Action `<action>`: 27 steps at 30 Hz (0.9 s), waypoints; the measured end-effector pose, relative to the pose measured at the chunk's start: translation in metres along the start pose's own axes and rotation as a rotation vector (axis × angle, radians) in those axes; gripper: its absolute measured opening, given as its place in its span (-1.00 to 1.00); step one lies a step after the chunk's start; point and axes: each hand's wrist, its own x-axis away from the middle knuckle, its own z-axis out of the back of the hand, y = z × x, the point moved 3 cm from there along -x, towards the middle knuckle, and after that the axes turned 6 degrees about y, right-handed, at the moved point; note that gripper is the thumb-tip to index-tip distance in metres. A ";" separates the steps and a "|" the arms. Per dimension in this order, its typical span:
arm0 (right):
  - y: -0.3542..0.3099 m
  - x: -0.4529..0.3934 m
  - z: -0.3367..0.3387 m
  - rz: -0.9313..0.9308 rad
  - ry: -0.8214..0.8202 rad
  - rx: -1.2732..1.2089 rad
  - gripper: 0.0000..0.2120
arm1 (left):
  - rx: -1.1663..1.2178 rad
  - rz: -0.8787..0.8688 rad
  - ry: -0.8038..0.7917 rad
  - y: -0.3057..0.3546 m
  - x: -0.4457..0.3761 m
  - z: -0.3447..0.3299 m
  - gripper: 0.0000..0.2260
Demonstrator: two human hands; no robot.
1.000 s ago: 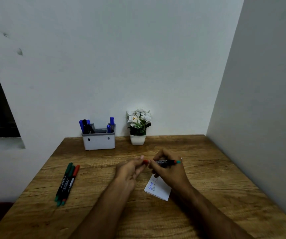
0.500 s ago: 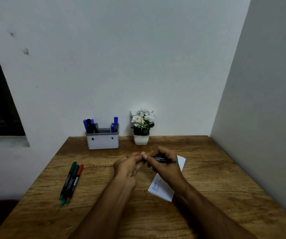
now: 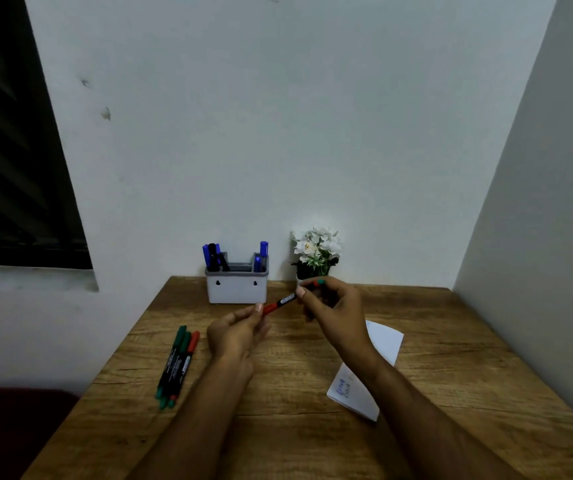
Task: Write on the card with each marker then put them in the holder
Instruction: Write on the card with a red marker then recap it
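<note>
Both hands pinch one marker above the table: left hand on its red cap, right hand on the barrel. The card lies partly under the right wrist; three markers lie left, the holder and flower pot behind.

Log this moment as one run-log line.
left hand: pinches red cap | right hand: holds marker barrel | card: on table | holder: blue markers inside
</note>
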 end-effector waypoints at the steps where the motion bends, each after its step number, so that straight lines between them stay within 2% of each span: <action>1: -0.004 -0.003 -0.006 0.012 0.001 0.006 -0.91 | -0.005 -0.023 0.002 0.004 -0.002 0.001 -0.89; 8: -0.016 -0.018 -0.039 0.057 -0.025 0.098 -0.88 | 0.081 -0.043 -0.005 0.030 -0.016 0.013 -0.89; 11: -0.008 -0.023 -0.047 0.056 -0.085 0.230 -0.89 | 0.176 -0.071 0.012 0.043 -0.024 0.020 -0.88; 14: 0.000 -0.023 -0.058 0.071 -0.180 0.405 -0.79 | 0.228 -0.161 -0.005 0.056 -0.031 0.021 -0.85; 17: 0.002 -0.024 -0.075 0.115 -0.253 0.561 -0.69 | 0.169 -0.290 -0.042 0.068 -0.036 0.015 -0.80; 21: -0.005 -0.034 -0.099 0.177 -0.274 0.549 -0.72 | 0.035 -0.492 -0.131 0.079 -0.033 0.001 -0.80; 24: -0.011 -0.051 -0.113 0.208 -0.218 0.497 -0.88 | -0.079 -0.620 -0.159 0.088 -0.034 -0.007 -0.81; 27: -0.013 -0.070 -0.122 0.216 -0.101 0.506 -0.90 | -0.191 -0.731 -0.076 0.094 -0.046 -0.007 -0.83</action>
